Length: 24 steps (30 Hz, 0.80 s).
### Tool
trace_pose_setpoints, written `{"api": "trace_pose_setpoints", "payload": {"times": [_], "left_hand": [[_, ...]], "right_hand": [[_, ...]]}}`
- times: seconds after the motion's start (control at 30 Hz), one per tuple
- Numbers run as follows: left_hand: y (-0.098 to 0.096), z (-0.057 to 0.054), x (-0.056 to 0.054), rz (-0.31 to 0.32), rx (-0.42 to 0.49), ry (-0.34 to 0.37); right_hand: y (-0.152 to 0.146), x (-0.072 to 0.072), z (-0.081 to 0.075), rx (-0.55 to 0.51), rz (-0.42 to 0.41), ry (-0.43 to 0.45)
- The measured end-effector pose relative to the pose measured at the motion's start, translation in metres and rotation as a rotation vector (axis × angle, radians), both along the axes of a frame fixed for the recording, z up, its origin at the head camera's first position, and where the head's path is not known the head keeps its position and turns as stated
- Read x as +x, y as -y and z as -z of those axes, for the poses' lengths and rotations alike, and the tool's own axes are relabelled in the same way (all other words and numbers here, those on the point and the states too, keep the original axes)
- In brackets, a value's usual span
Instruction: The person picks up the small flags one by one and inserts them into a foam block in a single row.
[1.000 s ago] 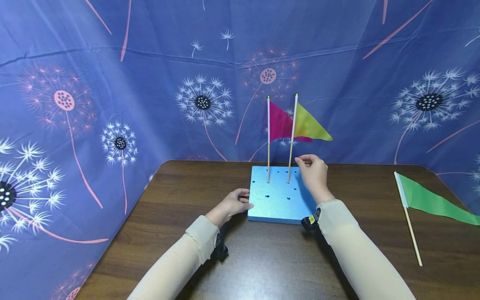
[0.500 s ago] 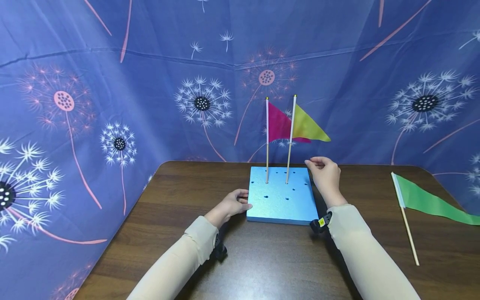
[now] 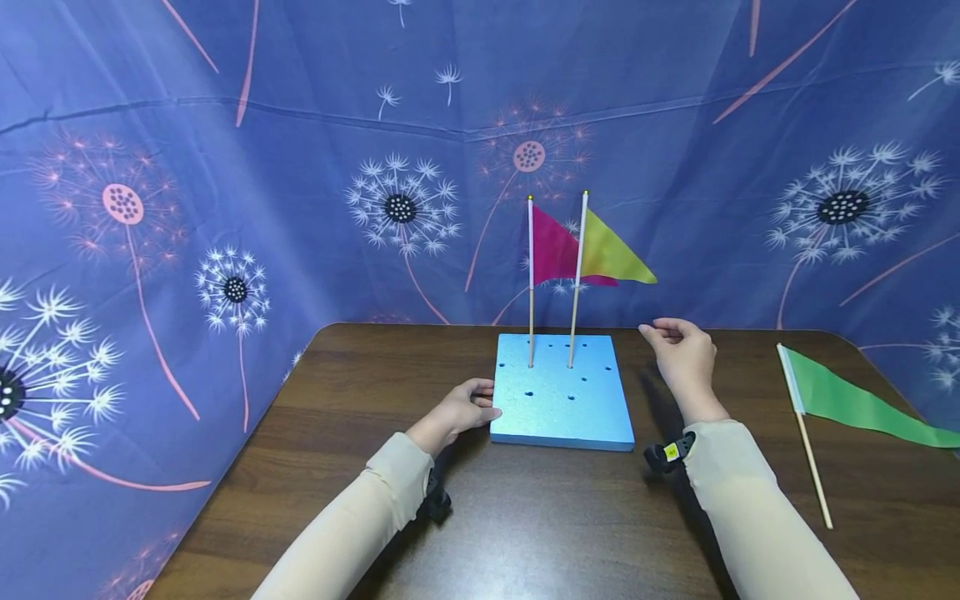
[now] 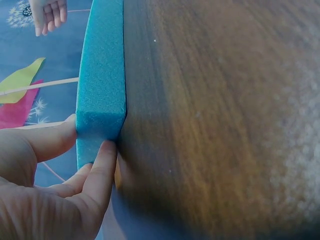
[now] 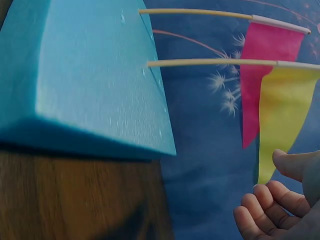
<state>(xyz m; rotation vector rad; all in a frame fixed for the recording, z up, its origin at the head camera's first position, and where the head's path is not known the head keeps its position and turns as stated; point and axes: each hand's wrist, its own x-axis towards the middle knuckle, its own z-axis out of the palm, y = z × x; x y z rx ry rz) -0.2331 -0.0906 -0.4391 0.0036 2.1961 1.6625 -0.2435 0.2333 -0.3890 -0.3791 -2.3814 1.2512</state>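
Currently, the left hand (image 3: 456, 414), fingers extended, touches the left edge of the blue block (image 3: 573, 425); right of it, the loose, unladen right hand (image 3: 686, 364) is nearer the green flag (image 3: 847, 398), farther right, its pole (image 3: 814, 469) slanting front to back.

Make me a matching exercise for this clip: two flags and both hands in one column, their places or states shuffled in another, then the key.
1. green flag
2. yellow flag
3. left hand
4. right hand

A. raised to the right of the blue board, holding nothing
B. stands in the board, partly in front of the pink flag
C. lies on the table
D. holds the board at its left edge

Pairs: 1-C, 2-B, 3-D, 4-A
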Motion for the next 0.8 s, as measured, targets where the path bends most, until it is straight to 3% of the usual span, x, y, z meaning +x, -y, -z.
{"api": "trace_pose_setpoints", "payload": {"times": [0.8], "left_hand": [[0.001,-0.002,0.001,0.012,0.010,-0.004]], "right_hand": [[-0.063,0.034,0.007,0.036,0.099,0.106]]}}
